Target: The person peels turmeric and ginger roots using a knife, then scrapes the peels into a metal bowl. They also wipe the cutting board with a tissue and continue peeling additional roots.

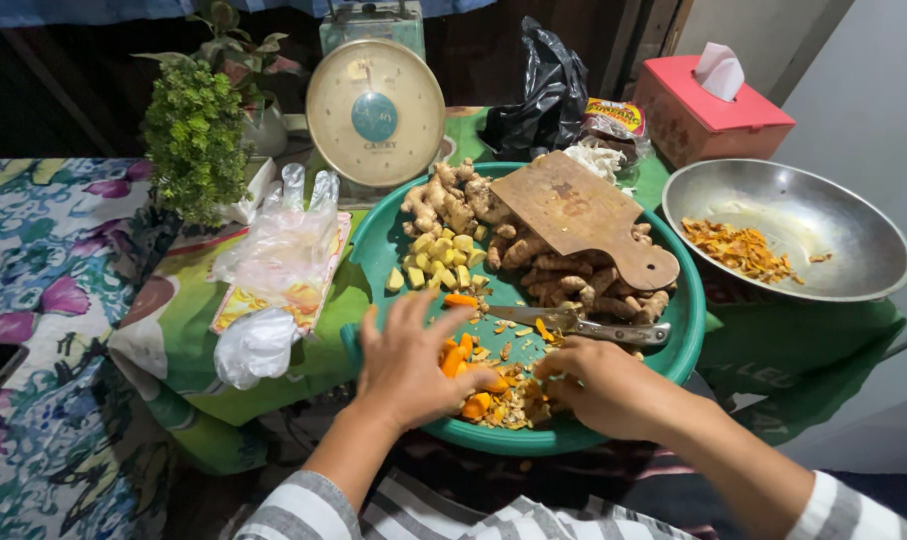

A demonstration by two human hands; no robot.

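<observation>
Both hands are working low in the frame, over the near edge of the green round tray point(373, 250). The left hand point(405, 365) is spreading its fingers apart over the orange turmeric pieces and peelings point(488, 390), its grip holding nothing; the right hand point(598, 385) is curling its fingertips together into the same heap, though I cannot tell whether they are pinching a piece. Risks, as I judge them: the heap is sitting at the tray's near rim, so a sweep could push bits over onto the lap, and the knife point(583, 325) is lying just above the right hand, its blade towards the fingers. The wooden chopping board point(578, 215) is resting tilted on ginger roots point(573, 275) and might slide. The desk point(173, 320) is wearing a green cloth; a kitchen scale point(375, 112), steel bowl point(833, 215) and pink tissue box point(708, 110) are crowding the upper frame.
</observation>
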